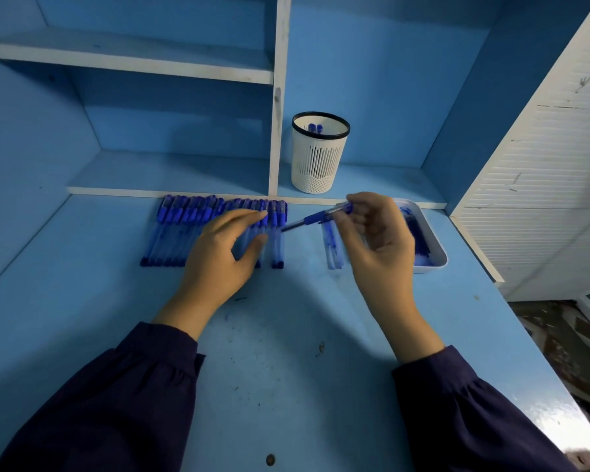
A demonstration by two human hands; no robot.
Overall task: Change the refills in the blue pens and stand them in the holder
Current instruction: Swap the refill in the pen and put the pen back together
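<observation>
Both hands are out over the blue table (286,369), dark sleeves (116,403) pushed back to the wrists. The left hand (218,264) lies palm down with its fingers nearly straight and the thumb spread apart below them. It holds nothing. Its fingertips reach over the right end of a long row of blue pens (181,229), which lie side by side along the back edge of the table; I cannot tell whether they touch the pens.

Just right of that row, a single pen (315,218) is up off the table, tilted with its dark tip pointing left and down toward the last pens of the row. The right hand (382,243) pinches it near its far end between thumb and curled fingers, wrist raised and the back of the hand turned to the right.

Under that hand a few loose blue and clear pieces (331,248) lie on the table, too blurred to name. Further right sits a white tray (438,253) with more blue items in it.

Behind, on the low shelf (372,185), stands the white holder (319,161), upright, with the tops of a couple of blue pens (315,128) showing inside.
</observation>
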